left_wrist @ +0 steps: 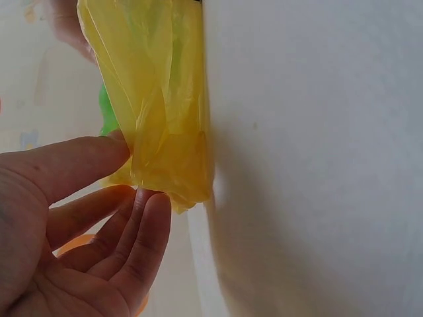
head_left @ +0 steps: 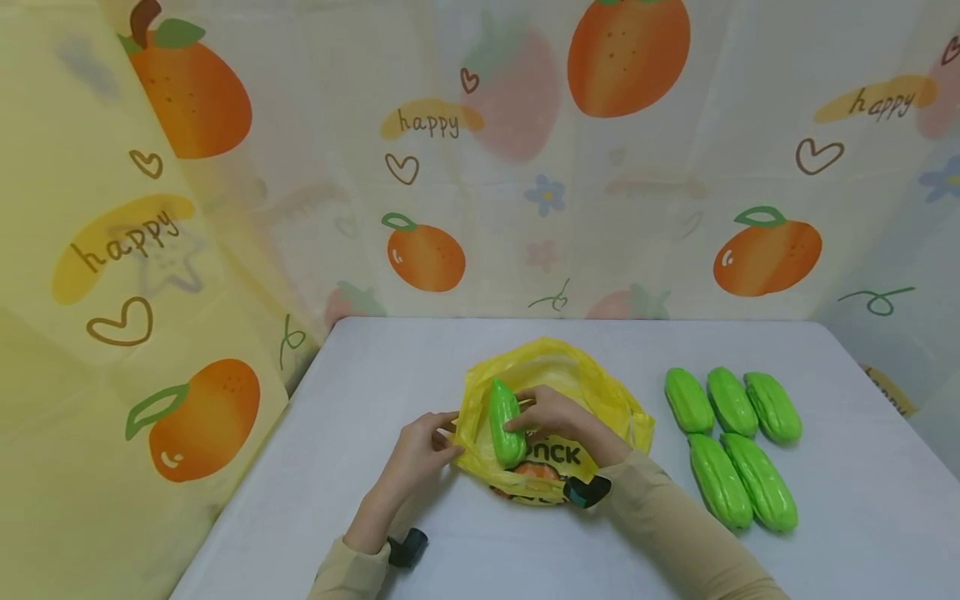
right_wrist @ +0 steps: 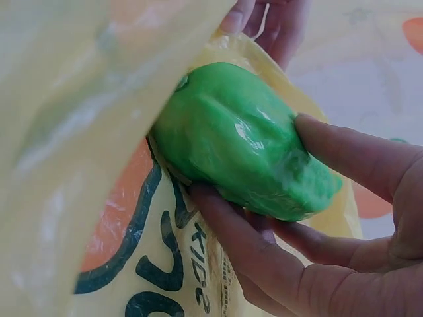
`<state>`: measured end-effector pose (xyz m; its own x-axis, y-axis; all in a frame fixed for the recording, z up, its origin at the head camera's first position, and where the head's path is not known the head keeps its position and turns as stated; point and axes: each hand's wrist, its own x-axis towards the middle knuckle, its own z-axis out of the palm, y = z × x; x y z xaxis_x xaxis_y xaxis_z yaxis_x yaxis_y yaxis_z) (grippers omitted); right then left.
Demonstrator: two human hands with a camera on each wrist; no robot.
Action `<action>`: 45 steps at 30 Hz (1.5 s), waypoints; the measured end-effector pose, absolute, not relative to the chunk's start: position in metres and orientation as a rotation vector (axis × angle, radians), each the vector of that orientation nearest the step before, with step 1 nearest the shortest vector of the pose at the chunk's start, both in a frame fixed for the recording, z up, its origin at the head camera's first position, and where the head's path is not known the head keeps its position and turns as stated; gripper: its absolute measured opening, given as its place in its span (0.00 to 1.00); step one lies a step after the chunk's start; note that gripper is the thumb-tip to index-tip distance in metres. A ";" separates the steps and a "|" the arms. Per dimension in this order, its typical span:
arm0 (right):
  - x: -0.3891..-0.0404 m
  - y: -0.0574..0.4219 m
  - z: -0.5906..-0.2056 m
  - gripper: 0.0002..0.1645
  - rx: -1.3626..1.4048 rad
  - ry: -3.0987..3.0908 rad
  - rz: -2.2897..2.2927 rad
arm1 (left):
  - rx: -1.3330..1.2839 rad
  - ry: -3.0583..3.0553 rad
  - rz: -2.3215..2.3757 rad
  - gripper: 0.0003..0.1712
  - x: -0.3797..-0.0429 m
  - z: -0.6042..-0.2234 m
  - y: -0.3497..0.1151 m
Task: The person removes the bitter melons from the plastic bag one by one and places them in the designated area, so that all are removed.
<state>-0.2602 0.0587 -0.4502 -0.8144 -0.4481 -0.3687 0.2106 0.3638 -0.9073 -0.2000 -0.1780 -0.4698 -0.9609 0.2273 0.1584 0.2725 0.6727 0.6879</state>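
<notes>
A yellow plastic bag (head_left: pixel 600 400) with dark lettering lies on the table, its mouth spread wide. At its left rim my left hand (head_left: pixel 417 450) pinches the film between thumb and fingers; the left wrist view shows the thumb against the gathered bag edge (left_wrist: pixel 162 132). Inside the mouth, my right hand (head_left: pixel 558 414) grips a glossy green vegetable-shaped piece (head_left: pixel 507 423), its tip raised. From the right wrist view, thumb and fingers lie on opposite sides of this ridged green piece (right_wrist: pixel 231 145). Its exact kind cannot be told.
To the right of the bag, several similar green pieces (head_left: pixel 731 404) lie in two rows on the white table (head_left: pixel 360 367). A curtain (head_left: pixel 510 192) printed with fruit hangs behind the table's back edge and along the left side.
</notes>
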 end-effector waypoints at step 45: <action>-0.239 0.112 -0.409 0.45 -0.269 2.143 -1.518 | -0.372 -2.842 -1.149 0.29 -0.201 -0.473 -0.178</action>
<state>-0.2388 0.1119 -0.4093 -0.8573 -0.4316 -0.2807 0.1214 0.3603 -0.9249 -0.2010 -0.1785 -0.4728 -0.9695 0.2019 0.1389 0.2417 0.6942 0.6780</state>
